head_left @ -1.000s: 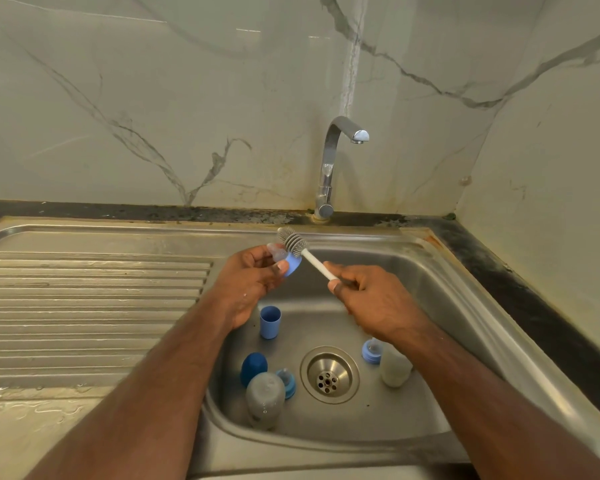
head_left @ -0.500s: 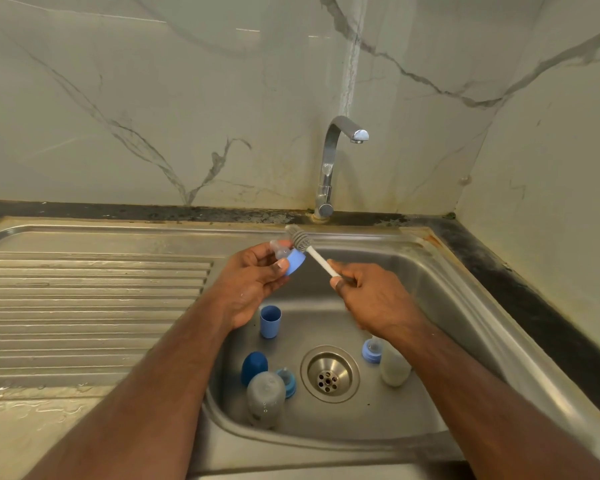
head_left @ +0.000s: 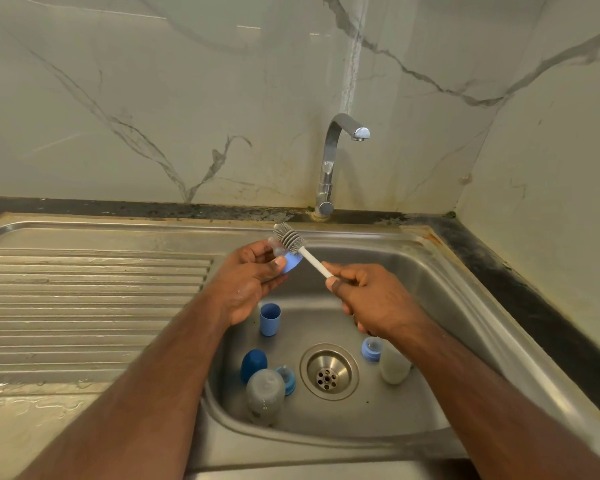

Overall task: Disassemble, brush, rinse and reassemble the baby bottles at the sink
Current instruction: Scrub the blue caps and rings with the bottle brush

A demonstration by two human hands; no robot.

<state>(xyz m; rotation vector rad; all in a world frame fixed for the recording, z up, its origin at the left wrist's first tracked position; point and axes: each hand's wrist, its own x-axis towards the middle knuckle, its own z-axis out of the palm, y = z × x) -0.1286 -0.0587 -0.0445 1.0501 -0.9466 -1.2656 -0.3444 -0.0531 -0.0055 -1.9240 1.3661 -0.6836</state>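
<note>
Marble-veined wall panels back a stainless steel sink (head_left: pixel 465 306) with a ribbed drainboard (head_left: pixel 94 306) on the left; chrome tap (head_left: pixel 329 161) shows no water running.

Left hand (head_left: pixel 246 282) holds up a light blue bottle collar with a clear silicone teat (head_left: pixel 286 259) over the basin, fingers and thumb curled round it. Right hand (head_left: pixel 368 299) is clenched round the white handle of a grey-bristled bottle brush (head_left: pixel 293 240); the bristle head lies against the teat.

Step in hand, by my reading: brushing the teat-and-collar piece. Disassembly looks done, since parts lie loose on the basin floor:
- light blue cup-shaped cap (head_left: pixel 270 318), upright, near the left hand's wrist
- dark blue domed cap (head_left: pixel 253 365) beside a frosted clear bottle (head_left: pixel 264 393), with another blue collar (head_left: pixel 287 379) just beside it
- second frosted bottle (head_left: pixel 394 367) and blue collar (head_left: pixel 371 348), right of the drain (head_left: pixel 329 371)

Next move probably calls for turning the teat to reach every side, then opening the tap to rinse. Teat is soft; light pressure is advisable.
</note>
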